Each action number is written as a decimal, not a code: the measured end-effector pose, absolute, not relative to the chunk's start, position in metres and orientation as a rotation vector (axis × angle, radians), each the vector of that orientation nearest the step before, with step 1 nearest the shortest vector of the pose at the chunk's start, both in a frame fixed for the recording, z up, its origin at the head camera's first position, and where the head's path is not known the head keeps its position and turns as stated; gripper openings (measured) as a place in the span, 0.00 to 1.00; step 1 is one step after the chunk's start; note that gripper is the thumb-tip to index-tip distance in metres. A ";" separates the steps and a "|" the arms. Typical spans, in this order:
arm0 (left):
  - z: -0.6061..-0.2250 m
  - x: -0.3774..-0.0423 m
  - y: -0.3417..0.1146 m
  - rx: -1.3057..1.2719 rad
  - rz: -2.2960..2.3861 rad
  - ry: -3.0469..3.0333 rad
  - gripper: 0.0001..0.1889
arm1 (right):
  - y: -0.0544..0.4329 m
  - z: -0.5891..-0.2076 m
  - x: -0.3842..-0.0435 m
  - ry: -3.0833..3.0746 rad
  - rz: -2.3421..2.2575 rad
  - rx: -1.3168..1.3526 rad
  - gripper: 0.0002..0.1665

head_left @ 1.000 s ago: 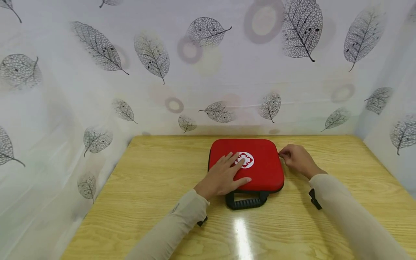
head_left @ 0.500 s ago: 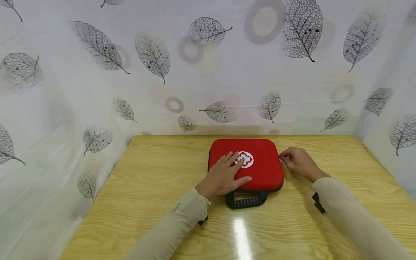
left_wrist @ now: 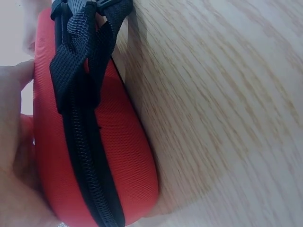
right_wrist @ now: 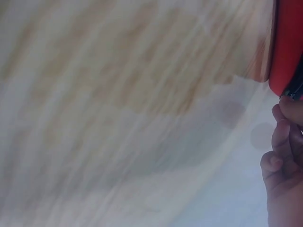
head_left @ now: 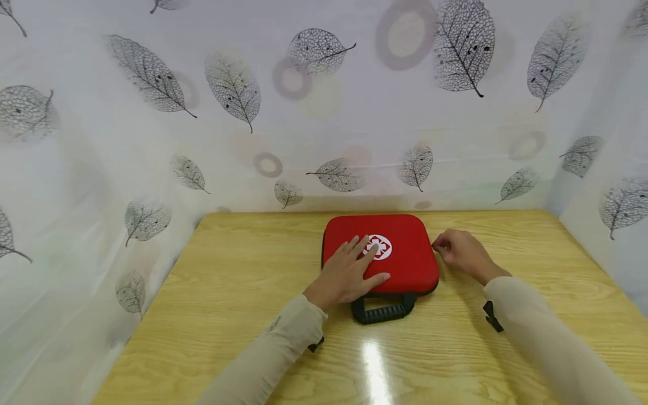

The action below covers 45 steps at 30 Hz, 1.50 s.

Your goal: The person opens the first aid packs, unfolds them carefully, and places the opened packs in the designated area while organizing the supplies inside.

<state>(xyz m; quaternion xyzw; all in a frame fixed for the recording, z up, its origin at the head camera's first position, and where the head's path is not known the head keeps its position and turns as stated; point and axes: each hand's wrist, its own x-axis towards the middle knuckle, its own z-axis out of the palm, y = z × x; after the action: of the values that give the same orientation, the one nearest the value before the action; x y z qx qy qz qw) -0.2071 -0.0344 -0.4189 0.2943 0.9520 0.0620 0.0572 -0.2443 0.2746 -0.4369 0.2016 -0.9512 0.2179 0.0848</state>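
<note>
Left hand (head_left: 345,274) spread on red case (head_left: 406,256); right hand (head_left: 466,256) (fingers curled) pinching zip (left_wrist: 84,149) at side.

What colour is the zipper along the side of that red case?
The zipper is black, seen best in the left wrist view.
</note>
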 end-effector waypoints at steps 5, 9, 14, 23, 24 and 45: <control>-0.419 -0.207 -0.036 0.896 0.218 2.891 0.41 | 0.275 -0.435 -0.234 -2.811 0.646 0.671 0.02; -0.419 -0.207 -0.037 0.887 0.231 2.890 0.41 | 0.275 -0.433 -0.223 -2.812 0.651 0.700 0.03; -0.420 -0.206 -0.035 0.886 0.242 2.878 0.41 | 0.276 -0.431 -0.209 -2.826 0.640 0.684 0.03; -0.419 -0.207 -0.034 0.891 0.242 2.882 0.41 | 0.275 -0.430 -0.182 -2.763 0.681 0.731 0.05; -0.419 -0.207 -0.034 0.890 0.237 2.881 0.41 | 0.274 -0.431 -0.180 -2.758 0.693 0.731 0.05; -0.419 -0.207 -0.033 0.901 0.200 2.882 0.41 | 0.245 -0.434 -0.130 -2.796 0.887 0.540 0.05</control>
<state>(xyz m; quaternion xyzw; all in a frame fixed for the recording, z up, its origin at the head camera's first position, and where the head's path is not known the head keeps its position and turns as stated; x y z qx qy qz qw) -0.2073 -0.0329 -0.4189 0.2973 0.9507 0.0658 0.0579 -0.1297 0.2447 -0.4339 0.1805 -0.9344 0.2965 0.0794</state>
